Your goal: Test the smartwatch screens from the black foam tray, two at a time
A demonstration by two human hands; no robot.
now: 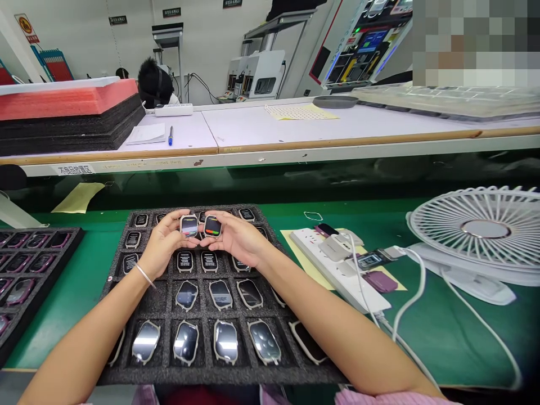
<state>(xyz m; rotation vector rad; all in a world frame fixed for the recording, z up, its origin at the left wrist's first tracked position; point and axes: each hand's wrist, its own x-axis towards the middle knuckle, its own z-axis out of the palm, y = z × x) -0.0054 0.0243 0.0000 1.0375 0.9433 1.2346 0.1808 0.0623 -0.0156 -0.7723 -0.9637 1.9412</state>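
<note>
Over the back part of a black foam tray [202, 374], my left hand [165, 239] grips a smartwatch body [189, 226] by its edges, its screen lit and facing me. Close beside it, my right hand [238, 236] has its fingers around a second smartwatch body [212, 226], whose dark screen shows green and red blocks. Below them in the tray's square pockets lie several strapless watches; a row near my hands shows lines of white text, such as one watch [184, 261], while nearer ones, like another watch [225, 341], have dark, reflecting screens.
A second foam tray [46, 281] with purple-rimmed watches lies at left. On the right are a white power strip [337, 270] with chargers and cables, and a white fan [485, 230]. A raised shelf [248, 129] crosses the back; a person's head [156, 81] shows beyond it.
</note>
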